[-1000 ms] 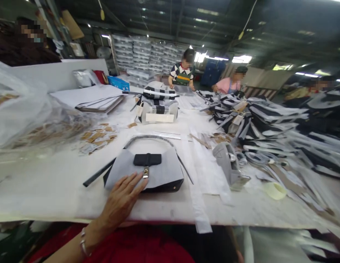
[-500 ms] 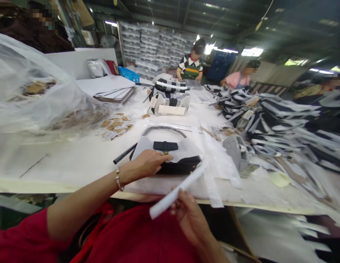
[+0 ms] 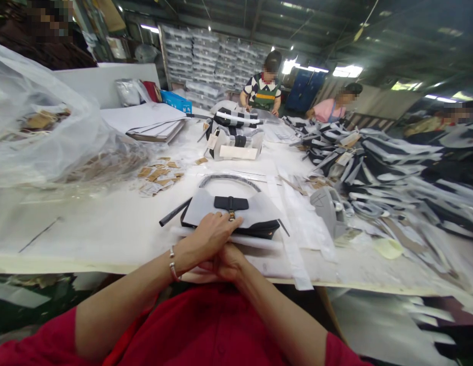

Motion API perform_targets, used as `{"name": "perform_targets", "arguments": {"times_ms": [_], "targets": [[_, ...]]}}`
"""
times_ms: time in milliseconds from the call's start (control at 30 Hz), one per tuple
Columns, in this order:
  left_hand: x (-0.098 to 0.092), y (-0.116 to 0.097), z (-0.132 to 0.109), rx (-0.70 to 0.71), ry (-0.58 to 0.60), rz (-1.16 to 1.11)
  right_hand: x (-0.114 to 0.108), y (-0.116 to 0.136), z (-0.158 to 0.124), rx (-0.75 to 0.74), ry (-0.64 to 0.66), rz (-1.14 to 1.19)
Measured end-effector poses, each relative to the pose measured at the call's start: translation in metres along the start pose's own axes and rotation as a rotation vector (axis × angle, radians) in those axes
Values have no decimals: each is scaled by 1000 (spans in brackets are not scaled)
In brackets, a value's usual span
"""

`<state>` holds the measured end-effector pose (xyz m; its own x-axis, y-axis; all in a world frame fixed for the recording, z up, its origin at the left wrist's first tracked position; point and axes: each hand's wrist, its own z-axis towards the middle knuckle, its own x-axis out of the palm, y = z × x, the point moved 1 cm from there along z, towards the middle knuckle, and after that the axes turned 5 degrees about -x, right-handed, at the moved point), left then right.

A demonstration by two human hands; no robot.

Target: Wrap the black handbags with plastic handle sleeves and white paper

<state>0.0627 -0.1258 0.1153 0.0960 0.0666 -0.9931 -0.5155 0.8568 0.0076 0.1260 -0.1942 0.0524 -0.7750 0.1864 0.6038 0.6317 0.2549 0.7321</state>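
A black handbag point(image 3: 255, 230) with a pale protective sheet over its front panel lies in front of me, its wrapped handle arching away. On it sit a black tab and a gold-coloured clasp point(image 3: 231, 215). My left hand point(image 3: 211, 231) is closed at the bag's near edge, its fingers beside the clasp. Tucked beneath it, my right hand point(image 3: 229, 262) is closed at a long white strip point(image 3: 261, 243) that runs along the bag's near side. Most of the right fingers are hidden, and the strip's middle lies behind the hands.
Flat white strips point(image 3: 297, 254) and a grey tape dispenser point(image 3: 325, 206) lie to the right, near a heap of wrapped bags point(image 3: 358, 152). Brown tags point(image 3: 160, 175) and a plastic sack point(image 3: 68, 142) lie left. Another bag point(image 3: 240, 140) stands beyond; co-workers are at the far side.
My right hand has moved up and left to beneath my left hand. The white strip has swung from slanting toward me to lying along the bag's near side.
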Motion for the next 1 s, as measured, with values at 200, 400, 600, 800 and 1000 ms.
{"name": "perform_targets", "arguments": {"times_ms": [200, 400, 600, 800, 1000], "targets": [[38, 4, -21, 10, -222, -68, -50, 28, -35, 138, -99, 167], [53, 3, -32, 35, -408, -50, -74, 36, -39, 58, -283, 4], [53, 6, -33, 82, -408, -27, -67, 36, -40, 92, -357, -55], [56, 5, -35, 64, -395, -49, -29, 66, -75, -299, -118, -728], [56, 1, -38, 50, -407, -63, -39, 113, -53, -960, 106, -1696]]}}
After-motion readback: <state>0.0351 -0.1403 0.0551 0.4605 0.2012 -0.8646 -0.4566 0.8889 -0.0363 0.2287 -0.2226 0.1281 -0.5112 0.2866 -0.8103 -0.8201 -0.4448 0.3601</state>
